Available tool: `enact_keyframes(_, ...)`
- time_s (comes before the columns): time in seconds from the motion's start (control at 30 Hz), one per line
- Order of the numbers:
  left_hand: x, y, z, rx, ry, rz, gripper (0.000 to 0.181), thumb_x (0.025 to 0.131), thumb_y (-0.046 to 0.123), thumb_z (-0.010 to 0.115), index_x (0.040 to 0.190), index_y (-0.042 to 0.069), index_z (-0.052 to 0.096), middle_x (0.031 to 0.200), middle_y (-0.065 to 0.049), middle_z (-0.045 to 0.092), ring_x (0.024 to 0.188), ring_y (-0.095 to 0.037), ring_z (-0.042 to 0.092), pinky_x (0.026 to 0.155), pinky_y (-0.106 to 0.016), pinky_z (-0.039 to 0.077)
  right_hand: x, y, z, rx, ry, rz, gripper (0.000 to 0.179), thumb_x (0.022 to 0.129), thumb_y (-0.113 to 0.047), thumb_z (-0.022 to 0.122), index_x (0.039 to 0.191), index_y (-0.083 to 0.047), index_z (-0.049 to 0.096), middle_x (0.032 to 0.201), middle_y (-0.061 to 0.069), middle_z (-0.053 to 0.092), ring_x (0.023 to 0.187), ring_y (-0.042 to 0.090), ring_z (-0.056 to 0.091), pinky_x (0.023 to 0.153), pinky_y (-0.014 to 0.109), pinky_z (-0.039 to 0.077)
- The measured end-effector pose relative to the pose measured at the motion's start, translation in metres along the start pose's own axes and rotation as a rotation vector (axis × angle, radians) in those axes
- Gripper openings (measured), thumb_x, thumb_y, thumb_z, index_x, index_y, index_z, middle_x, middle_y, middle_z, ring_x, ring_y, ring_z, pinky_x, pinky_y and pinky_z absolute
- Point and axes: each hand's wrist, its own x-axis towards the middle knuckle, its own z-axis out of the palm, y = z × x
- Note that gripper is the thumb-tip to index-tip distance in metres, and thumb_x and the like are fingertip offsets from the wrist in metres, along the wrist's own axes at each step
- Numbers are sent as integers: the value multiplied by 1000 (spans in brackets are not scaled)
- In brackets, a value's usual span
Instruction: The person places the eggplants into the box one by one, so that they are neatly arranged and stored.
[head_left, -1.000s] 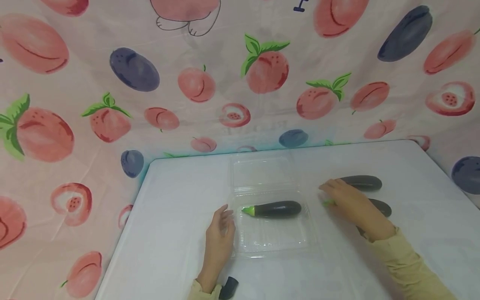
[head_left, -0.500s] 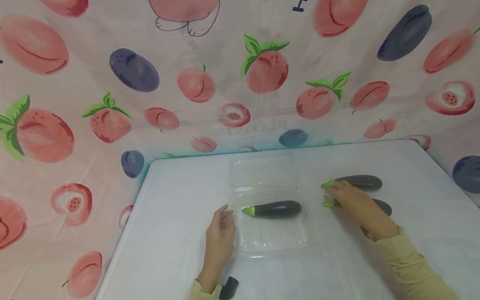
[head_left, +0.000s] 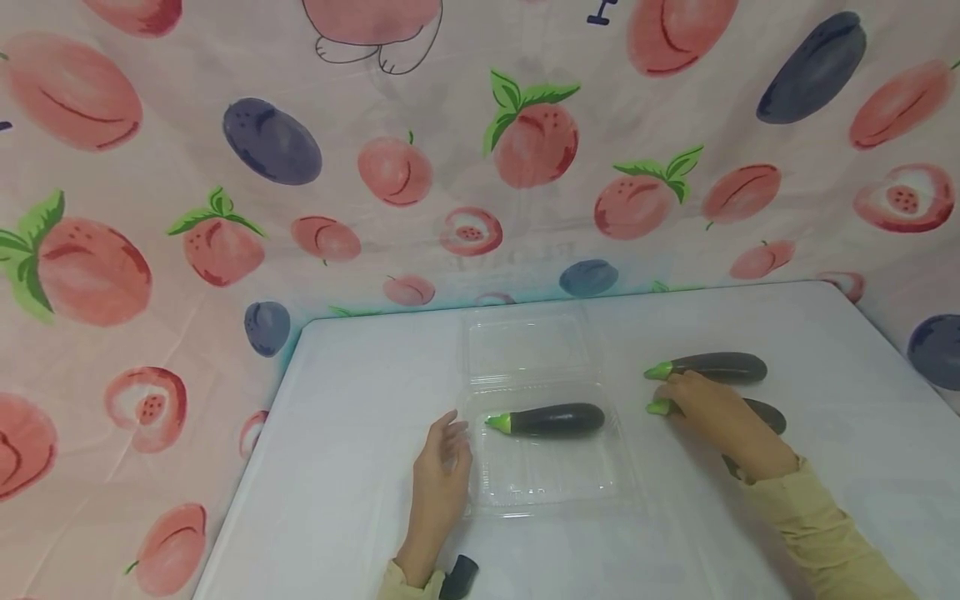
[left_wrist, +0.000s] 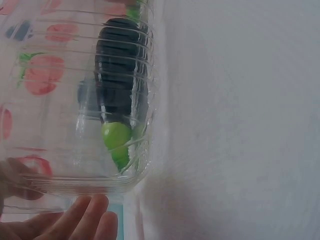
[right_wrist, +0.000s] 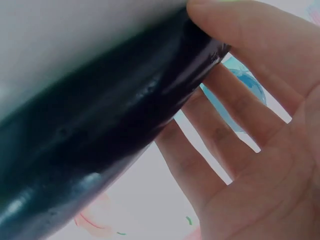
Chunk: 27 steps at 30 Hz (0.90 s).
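Observation:
A dark eggplant with a green stem lies in the base of an open clear plastic clamshell container. My left hand rests at the container's left edge with loosely bent fingers; in the left wrist view its fingertips lie against the plastic rim. At the right, my right hand holds a second eggplant near its stem end, partly covering it. In the right wrist view the thumb lies on this eggplant, with fingers on its far side. Just behind lies a third eggplant, close to the knuckles.
The container's lid lies folded back toward the wall. A white table carries everything. Behind it and at both sides hangs a fruit-print cloth. A black device sits at the left wrist.
My right hand has drawn back slightly from the rear eggplant, whose green stem now shows, and its fingers have closed round the nearer one. The left hand stays where it was.

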Motion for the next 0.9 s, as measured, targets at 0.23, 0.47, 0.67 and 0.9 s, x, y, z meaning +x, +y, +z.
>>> enact_keyframes(0.23,-1,0,0,4,3,4,41,101,12,53,142,11,49,128,-6,65,118,-25,63,103,-44,52,0,-1,-1,5,-5,-3,23,73,6,80,88,-11,76,87,4,70,89,29,68,79,43,60)
enact_keyframes(0.47,-1,0,0,9,1,4,41,101,13,52,142,11,49,128,-6,65,118,-25,63,103,-43,52,0,-3,-3,21,24,-9,21,75,1,80,92,-11,77,103,9,73,100,33,67,85,46,59)
enact_keyframes(0.67,-1,0,0,0,-1,3,41,101,12,52,142,11,49,128,-6,65,118,-25,63,103,-44,52,1,-7,-7,44,54,-15,24,75,2,80,97,-9,76,104,9,73,104,32,66,87,46,58)
enact_keyframes(0.9,-1,1,-1,-5,-3,7,41,101,12,52,142,11,48,128,-6,65,119,-25,63,103,-44,52,1,-13,-13,43,108,-63,29,75,3,81,101,-9,73,103,6,70,100,28,66,84,44,59)
